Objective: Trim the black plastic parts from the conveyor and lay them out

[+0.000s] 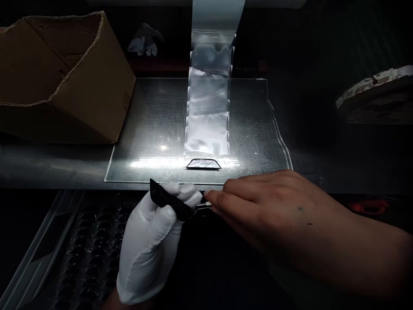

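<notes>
My left hand [151, 241], in a white glove, is closed around a flat black part [167, 200] just below the front edge of a clear plate [145, 142]. My bare right hand [274, 206] reaches in from the right. Its fingertips pinch a small shiny piece [202, 207] at the black part's right end. On the plate, just beyond both hands, lies a small dark trapezoid part [203, 163]. A strip of clear plastic pouches [208, 107] hangs down from above onto the plate and ends right behind that part.
An open cardboard box [61, 82] lies tipped at the left, touching the plate's corner. A white glove [145, 43] lies at the back. A round pale-rimmed object [377, 92] sits at the right. Below left is a dark tray with rows of pockets [87, 249].
</notes>
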Available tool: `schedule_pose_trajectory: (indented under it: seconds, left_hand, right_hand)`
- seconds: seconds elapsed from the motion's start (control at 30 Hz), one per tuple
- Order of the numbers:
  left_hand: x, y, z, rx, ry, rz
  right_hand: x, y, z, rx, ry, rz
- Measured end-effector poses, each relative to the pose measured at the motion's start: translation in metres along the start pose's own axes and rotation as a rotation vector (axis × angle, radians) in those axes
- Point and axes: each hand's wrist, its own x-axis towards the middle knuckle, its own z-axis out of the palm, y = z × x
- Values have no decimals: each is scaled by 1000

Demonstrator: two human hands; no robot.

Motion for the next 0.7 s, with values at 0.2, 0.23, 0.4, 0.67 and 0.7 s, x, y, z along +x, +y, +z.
schedule_pose_trajectory:
  seconds: [0.2, 0.23, 0.4, 0.67, 0.7]
  left_hand:
    - [-3, 1, -1, 111, 57, 31]
    - [-4, 1, -1, 141, 60, 47]
    - [-10, 2, 4, 366, 113, 194]
    - [-22, 7, 8, 572, 54, 322]
    - [-23, 7, 8, 608, 53, 332]
  right_hand:
    - [-1, -1, -3, 25, -48, 10]
    - [-1, -2, -4, 52, -57, 21]
    - [-2, -2, -4, 279, -118, 153]
    - [-4, 1, -9, 481, -249, 260]
    - [-4, 1, -10, 507, -269, 249]
